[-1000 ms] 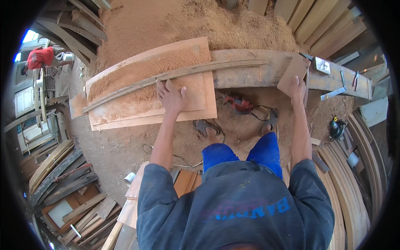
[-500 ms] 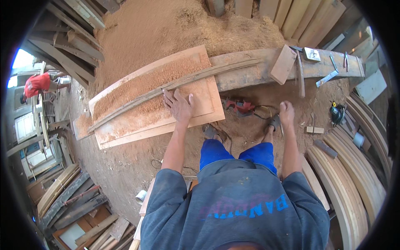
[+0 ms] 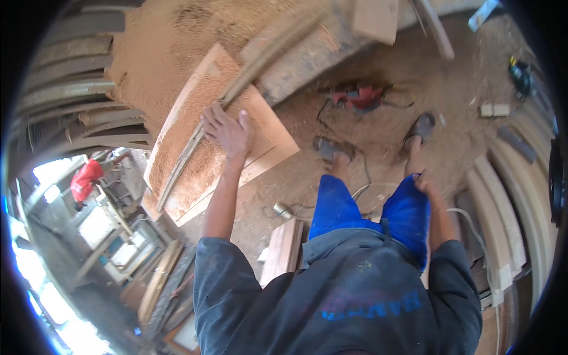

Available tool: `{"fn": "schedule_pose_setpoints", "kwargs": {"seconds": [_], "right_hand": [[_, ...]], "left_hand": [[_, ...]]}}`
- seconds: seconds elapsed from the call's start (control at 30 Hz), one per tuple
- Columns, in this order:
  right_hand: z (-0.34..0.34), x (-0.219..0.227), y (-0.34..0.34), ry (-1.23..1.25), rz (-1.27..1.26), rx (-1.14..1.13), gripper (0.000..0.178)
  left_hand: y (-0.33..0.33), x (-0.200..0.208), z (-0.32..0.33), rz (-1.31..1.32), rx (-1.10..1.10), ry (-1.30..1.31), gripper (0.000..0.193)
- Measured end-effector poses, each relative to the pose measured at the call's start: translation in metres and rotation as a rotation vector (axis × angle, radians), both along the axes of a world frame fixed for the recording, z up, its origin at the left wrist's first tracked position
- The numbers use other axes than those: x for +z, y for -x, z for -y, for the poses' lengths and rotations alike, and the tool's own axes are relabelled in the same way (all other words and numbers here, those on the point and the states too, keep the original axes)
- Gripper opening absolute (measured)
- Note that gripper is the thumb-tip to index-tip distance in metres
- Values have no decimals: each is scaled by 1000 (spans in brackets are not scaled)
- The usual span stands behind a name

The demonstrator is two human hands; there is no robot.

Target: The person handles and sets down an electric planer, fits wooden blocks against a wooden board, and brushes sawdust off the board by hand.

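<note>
A pale wooden panel (image 3: 269, 127) lies slanted at the left, strewn with reddish sawdust. Along it runs a narrow, rough wooden strip (image 3: 183, 161). My left hand (image 3: 228, 131) lies on the panel with its fingers spread, the fingertips touching the strip and the thumb apart from them. My right hand (image 3: 425, 182) is down at the hem of my blue shorts (image 3: 404, 207). Its fingers look curled against the cloth; blur hides what they hold, if anything.
A red corded power tool (image 3: 358, 97) sits on the dirt floor ahead of my feet. A thick plank (image 3: 302, 65) extends beyond the panel. Curved boards (image 3: 503, 213) are stacked at the right. A person in a red shirt (image 3: 87, 179) is at the far left.
My view has swung, so the panel appears steeper. My right hand has drawn back from ahead of my right leg to the shorts' hem. My left hand stays on the panel by the strip.
</note>
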State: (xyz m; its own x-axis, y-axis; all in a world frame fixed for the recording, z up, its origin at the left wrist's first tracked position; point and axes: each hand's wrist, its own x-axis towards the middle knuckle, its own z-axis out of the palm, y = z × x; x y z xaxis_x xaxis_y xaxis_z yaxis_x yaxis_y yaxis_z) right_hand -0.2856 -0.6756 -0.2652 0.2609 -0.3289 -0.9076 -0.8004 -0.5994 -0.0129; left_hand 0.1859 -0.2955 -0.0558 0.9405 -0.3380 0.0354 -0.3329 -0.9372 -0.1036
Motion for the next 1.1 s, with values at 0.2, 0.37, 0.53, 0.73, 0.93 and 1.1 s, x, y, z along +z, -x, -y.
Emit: {"fn": "schedule_pose_setpoints", "kwargs": {"seconds": [0.2, 0.37, 0.53, 0.73, 0.93, 1.1], "right_hand": [[65, -123, 118, -324, -81, -155, 55], [62, -125, 63, -266, -140, -389, 70], [65, -159, 114, -362, 38, -510, 76], [61, -179, 133, -333, -27, -634, 85], [80, -182, 132, -289, -115, -487, 85], [74, -202, 89, -90, 33, 40, 68]], "left_hand": [[3, -16, 25, -88, -47, 51, 83], [2, 6, 23, -25, -35, -6, 88], [-3, -4, 16, -97, 1, 110, 90], [-4, 2, 9, -138, 18, 63, 78], [-6, 5, 3, -157, 8, 115, 70], [-6, 6, -2, -82, -4, -20, 89]]}}
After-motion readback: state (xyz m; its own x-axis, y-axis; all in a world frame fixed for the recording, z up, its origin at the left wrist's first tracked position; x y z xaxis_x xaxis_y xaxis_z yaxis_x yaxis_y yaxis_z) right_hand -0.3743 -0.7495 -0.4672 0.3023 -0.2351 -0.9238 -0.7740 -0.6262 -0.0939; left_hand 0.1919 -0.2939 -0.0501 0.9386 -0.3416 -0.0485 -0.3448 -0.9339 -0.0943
